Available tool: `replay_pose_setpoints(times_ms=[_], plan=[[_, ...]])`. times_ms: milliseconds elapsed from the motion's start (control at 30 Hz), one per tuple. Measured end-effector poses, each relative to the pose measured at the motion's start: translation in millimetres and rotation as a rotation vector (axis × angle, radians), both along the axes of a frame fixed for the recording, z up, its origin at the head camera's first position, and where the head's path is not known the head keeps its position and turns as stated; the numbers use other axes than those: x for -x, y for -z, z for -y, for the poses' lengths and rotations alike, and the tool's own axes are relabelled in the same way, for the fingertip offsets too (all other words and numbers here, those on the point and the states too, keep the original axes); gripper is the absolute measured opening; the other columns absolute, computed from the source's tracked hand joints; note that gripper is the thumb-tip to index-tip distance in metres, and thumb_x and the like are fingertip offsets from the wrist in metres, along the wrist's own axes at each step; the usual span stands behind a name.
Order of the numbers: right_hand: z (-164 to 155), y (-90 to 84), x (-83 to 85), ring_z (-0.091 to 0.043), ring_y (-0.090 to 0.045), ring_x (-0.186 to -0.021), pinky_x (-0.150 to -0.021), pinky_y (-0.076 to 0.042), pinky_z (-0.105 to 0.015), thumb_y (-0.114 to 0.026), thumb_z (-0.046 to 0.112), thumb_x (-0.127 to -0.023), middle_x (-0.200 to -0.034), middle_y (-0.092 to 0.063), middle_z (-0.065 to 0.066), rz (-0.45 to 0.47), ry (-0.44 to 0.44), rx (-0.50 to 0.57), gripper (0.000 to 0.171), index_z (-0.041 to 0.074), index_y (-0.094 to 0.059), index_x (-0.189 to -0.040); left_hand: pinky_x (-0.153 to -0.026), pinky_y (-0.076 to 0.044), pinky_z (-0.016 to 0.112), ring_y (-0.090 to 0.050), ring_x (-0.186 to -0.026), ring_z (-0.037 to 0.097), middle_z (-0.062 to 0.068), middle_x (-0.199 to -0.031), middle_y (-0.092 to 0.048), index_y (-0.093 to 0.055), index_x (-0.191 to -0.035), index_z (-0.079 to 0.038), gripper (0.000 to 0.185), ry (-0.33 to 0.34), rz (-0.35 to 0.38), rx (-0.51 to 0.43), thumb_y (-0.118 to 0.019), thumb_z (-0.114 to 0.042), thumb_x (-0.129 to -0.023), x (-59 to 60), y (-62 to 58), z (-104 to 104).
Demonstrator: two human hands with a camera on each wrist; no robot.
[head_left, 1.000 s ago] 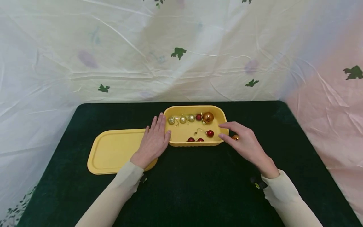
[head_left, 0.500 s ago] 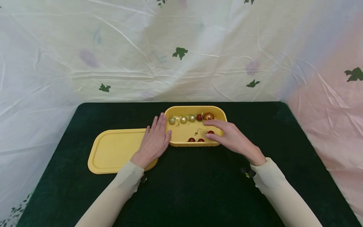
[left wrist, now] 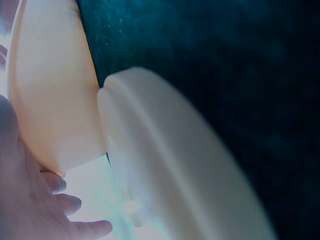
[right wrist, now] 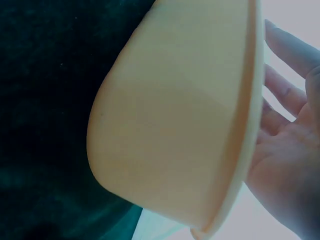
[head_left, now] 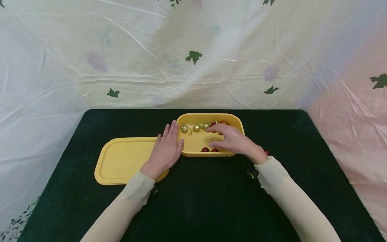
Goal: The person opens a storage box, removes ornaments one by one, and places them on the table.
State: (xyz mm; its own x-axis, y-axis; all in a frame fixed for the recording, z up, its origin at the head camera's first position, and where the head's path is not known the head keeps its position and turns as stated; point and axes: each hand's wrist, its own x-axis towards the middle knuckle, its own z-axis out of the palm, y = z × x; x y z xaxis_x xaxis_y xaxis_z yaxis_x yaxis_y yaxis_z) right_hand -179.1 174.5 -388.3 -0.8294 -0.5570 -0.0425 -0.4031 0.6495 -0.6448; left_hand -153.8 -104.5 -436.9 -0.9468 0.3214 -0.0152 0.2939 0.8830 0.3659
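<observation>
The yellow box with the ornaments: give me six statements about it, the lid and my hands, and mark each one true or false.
1. The lid lies on the green table, left of the box. True.
2. The lid covers the box. False: the box is open.
3. The right hand reaches over the right part of the box. True.
4. Red ornaments lie in the box. True.
5. Nothing gold lies in the box. False: gold ornaments lie there too.
6. No hand is at the box's left end. False: the left hand is there.

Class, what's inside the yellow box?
The yellow box shows three gold baubles, two red baubles along its near side, plus parts of another red bauble and a copper bauble. The right hand hides what's beneath.
</observation>
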Motion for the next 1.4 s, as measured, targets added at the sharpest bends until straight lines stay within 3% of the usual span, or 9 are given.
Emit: replay_pose_setpoints(times_ms=[367, 667, 867, 1400], plan=[[12, 9.8, 14.2, -0.025, -0.062, -0.108, -0.097, -0.051, -0.043, -0.078, 0.026, -0.094, -0.128, -0.069, -0.004, 0.107, -0.027, -0.054, 0.044, 0.013, -0.068, -0.135, -0.123, -0.018, 0.063, -0.006, -0.159, 0.032, 0.007, -0.174, 0.0, -0.002, -0.167, -0.007, 0.071, -0.003, -0.002, 0.004, -0.031, -0.042, -0.112, 1.3, 2.7, 0], [14, 15.5, 20.7, -0.019, -0.061, -0.123, -0.109, -0.046, -0.044, -0.077, 0.027, -0.095, -0.133, -0.068, 0.0, 0.204, -0.091, -0.072, 0.045, 0.013, -0.067, -0.137, -0.123, -0.017, 0.063, -0.005, -0.159, 0.032, 0.008, -0.174, 0.001, -0.002, -0.167, -0.008, 0.071, -0.006, 0.011, 0.001, -0.031, -0.042, -0.112, 0.8, 0.3, -1], [14, 19.6, 22.4, -0.018, -0.063, -0.116, -0.105, -0.049, -0.043, -0.076, 0.026, -0.096, -0.129, -0.069, 0.0, 0.192, -0.141, -0.108, 0.041, 0.014, -0.069, -0.135, -0.123, -0.017, 0.063, -0.005, -0.159, 0.032, 0.008, -0.174, 0.001, -0.001, -0.167, -0.008, 0.071, -0.01, 0.021, -0.004, -0.032, -0.042, -0.112, 0.4, -1.1, -1], [16, 22.5, 23.9, -0.014, -0.064, -0.113, -0.105, -0.049, -0.042, -0.074, 0.022, -0.097, -0.124, -0.071, 0.003, 0.222, -0.173, -0.142, 0.033, 0.016, -0.072, -0.129, -0.123, -0.017, 0.063, -0.005, -0.159, 0.032, 0.008, -0.174, 0.001, -0.002, -0.167, -0.009, 0.071, -0.011, 0.019, -0.013, -0.032, -0.042, -0.112, 0.5, -1.0, -1]])
